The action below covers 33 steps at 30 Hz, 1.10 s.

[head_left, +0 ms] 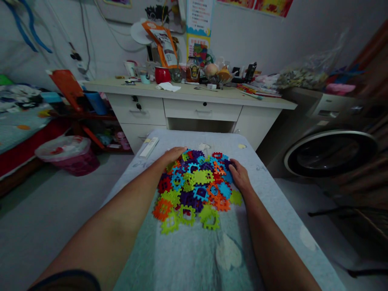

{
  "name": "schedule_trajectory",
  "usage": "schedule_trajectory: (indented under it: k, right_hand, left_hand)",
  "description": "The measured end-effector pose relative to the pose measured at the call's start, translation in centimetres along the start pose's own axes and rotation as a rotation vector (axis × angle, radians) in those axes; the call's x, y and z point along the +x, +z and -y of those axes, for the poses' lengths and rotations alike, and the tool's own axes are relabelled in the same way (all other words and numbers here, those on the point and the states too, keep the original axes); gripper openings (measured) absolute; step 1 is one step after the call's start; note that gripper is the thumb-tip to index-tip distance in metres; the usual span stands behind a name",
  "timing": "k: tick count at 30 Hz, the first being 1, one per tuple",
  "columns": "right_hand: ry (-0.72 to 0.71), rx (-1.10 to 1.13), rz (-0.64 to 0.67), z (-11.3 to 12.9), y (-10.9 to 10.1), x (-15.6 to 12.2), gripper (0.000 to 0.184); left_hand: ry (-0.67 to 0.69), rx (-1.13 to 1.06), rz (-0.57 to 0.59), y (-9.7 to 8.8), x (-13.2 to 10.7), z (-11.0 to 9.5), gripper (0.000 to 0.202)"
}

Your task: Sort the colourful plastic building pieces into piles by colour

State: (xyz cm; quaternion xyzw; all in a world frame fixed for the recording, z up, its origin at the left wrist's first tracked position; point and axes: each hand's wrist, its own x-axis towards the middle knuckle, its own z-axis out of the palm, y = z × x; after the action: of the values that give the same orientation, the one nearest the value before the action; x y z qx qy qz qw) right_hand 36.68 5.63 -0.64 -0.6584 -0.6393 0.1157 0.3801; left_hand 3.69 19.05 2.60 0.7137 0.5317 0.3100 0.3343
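A heap of plastic interlocking building pieces (203, 176) in green, orange, blue, purple and red lies on the cloth-covered table (197, 258). Many pieces have toothed edges and window-like cutouts. My left hand (176, 154) rests against the heap's far left side, fingers stretched toward the right and partly hidden. On the opposite side, my right hand (240, 174) touches the pieces at the right edge, next to a purple one, with thumb and fingers apart. Both hands flank the heap, and neither grips a piece that I can see.
A white remote-like object (149, 148) lies at the table's far left. Behind stands a white desk (133, 107) crowded with jars, a red mug (163, 75) and papers. A washing machine (330, 149) is on the right, a lined pink bin (72, 159) on the left.
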Motion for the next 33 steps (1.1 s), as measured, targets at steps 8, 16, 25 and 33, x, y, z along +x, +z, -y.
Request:
schedule_trajectory:
  k: [8,16,25,33]
  right_hand:
    - [-0.012,0.330,0.041,0.3,-0.3,-0.1,0.044]
    - [0.199,0.700,0.001,1.7,-1.1,-0.5,0.047]
    - [0.225,0.719,-0.037,1.6,-1.1,-0.7,0.035]
    - [0.112,0.264,-0.070,0.4,-0.3,1.8,0.048]
  left_hand:
    - [0.015,-0.133,0.244,0.8,-2.5,-2.8,0.069]
    - [0.086,-0.113,0.131,0.1,-3.8,-4.2,0.071]
    - [0.064,-0.174,-0.213,-2.1,-8.8,-3.0,0.055]
    - [-0.051,-0.131,-0.372,-1.4,-11.9,-0.3,0.050]
